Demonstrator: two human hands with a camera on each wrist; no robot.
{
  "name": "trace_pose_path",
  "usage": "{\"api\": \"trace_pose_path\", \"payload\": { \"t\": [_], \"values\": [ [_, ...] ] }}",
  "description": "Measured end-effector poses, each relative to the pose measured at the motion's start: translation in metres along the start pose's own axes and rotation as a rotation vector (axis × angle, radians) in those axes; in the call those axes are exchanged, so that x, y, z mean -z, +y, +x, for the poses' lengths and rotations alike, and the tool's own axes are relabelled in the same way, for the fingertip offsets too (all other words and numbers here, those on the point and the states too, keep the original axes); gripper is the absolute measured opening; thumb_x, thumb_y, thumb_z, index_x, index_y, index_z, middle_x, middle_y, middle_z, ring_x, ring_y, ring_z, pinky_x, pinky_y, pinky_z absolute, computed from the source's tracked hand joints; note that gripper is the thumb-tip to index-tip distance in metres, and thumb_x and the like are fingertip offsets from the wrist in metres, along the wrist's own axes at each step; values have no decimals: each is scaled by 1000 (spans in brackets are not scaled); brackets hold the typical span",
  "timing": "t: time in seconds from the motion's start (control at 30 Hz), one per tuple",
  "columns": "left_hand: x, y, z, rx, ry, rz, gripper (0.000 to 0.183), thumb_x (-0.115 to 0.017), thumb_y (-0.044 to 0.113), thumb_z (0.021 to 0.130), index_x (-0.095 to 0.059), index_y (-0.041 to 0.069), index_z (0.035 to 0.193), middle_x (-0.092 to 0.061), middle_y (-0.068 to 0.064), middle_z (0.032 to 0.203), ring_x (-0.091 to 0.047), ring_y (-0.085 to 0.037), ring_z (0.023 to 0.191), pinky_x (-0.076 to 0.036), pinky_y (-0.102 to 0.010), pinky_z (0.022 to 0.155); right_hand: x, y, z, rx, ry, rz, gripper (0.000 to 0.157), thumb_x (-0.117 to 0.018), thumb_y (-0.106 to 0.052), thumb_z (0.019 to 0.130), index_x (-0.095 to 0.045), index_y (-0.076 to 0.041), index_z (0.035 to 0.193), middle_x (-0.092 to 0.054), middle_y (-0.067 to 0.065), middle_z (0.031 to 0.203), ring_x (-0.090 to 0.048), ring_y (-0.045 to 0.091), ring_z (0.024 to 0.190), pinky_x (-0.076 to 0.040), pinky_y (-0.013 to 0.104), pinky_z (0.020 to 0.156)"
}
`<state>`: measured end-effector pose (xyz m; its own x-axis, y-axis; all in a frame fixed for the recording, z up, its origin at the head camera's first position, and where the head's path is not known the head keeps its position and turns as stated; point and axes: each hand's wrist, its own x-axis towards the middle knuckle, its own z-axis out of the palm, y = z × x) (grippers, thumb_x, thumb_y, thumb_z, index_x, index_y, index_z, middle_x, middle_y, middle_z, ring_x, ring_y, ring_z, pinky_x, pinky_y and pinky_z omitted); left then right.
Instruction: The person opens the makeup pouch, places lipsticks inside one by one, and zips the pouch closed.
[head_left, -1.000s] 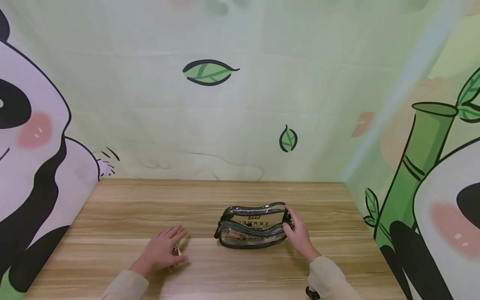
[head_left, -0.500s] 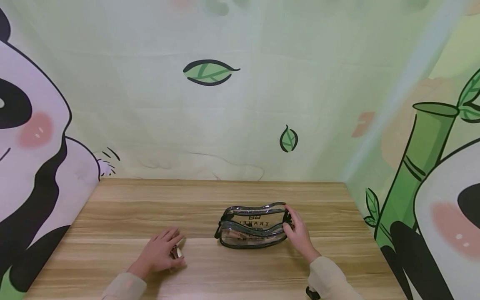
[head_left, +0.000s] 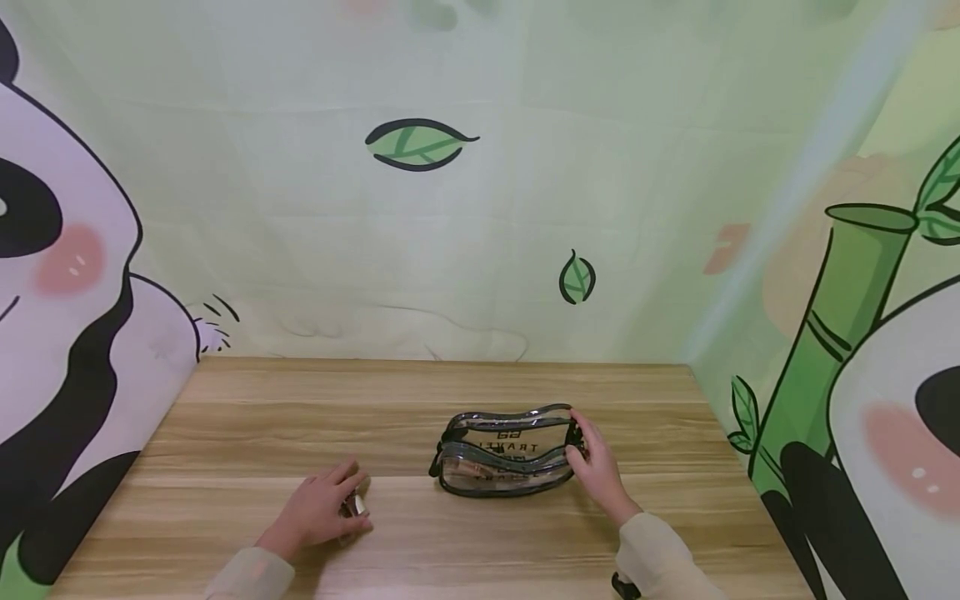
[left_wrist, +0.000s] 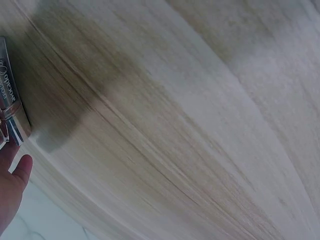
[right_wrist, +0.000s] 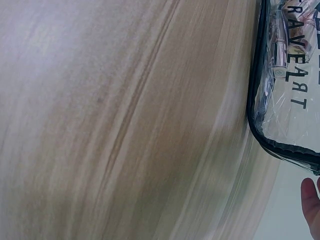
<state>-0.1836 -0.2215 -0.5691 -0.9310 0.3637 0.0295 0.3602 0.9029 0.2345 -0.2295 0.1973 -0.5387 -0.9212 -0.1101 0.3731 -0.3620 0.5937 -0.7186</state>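
A clear toiletry bag point(head_left: 517, 483) with black piping and zip stands opened on the table, right of centre. My right hand point(head_left: 597, 471) grips its right end between thumb and fingers; only the fingertips point(right_wrist: 309, 192) show in the right wrist view. Inside the bag lies a shiny lipstick-like tube point(right_wrist: 279, 45). To the left, my left hand point(head_left: 321, 507) curls low over the table around small glossy lipstick-like tubes point(head_left: 356, 505). In the left wrist view, one tube point(left_wrist: 9, 85) bears the word "avocado" and a metallic end; the hand and frame edge hide the others.
A wood-grain table point(head_left: 337, 408) spans the area between and behind the hands. Its back edge meets a pale green cloth backdrop point(head_left: 300, 233) printed with pandas, leaves and bamboo. A dark band point(head_left: 625, 586) sits by the right sleeve.
The left hand has drawn slightly down and left, its fingers closing in around the tubes. My right hand and the bag have stayed still.
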Motion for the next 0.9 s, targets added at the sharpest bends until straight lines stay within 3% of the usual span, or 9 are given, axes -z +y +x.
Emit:
{"api": "trace_pose_path", "payload": {
  "t": [0.37,0.53,0.7,0.9],
  "values": [
    [2,4,2,-26,22,-30,69,-66,50,68,-53,6,120,-49,-19,125,-50,-38,107,-41,-50,88,0,-1,0,-11,0,8,53,-49,-4,81,-38,-4,133,-40,19,134,-41,34,119,-44,43,79],
    [0,4,3,-92,91,-21,61,-68,46,67,-57,5,110,-56,-14,112,-57,-33,95,-46,-47,80,0,-1,0,-15,1,16,53,-50,-3,81,-37,-4,133,-39,19,134,-40,36,119,-44,47,82],
    [-2,3,5,-161,159,6,48,-69,40,67,-60,8,101,-58,-7,99,-59,-25,83,-50,-40,71,0,-1,0,-7,7,19,53,-50,-1,81,-38,-4,132,-40,20,134,-40,36,119,-44,47,81],
    [-1,4,6,-140,130,-1,50,-69,32,70,-59,2,109,-59,-12,104,-59,-29,90,-49,-42,77,0,-2,0,6,14,-4,52,-50,-3,80,-39,-3,131,-42,19,132,-44,34,115,-45,41,76]
  ]
}}
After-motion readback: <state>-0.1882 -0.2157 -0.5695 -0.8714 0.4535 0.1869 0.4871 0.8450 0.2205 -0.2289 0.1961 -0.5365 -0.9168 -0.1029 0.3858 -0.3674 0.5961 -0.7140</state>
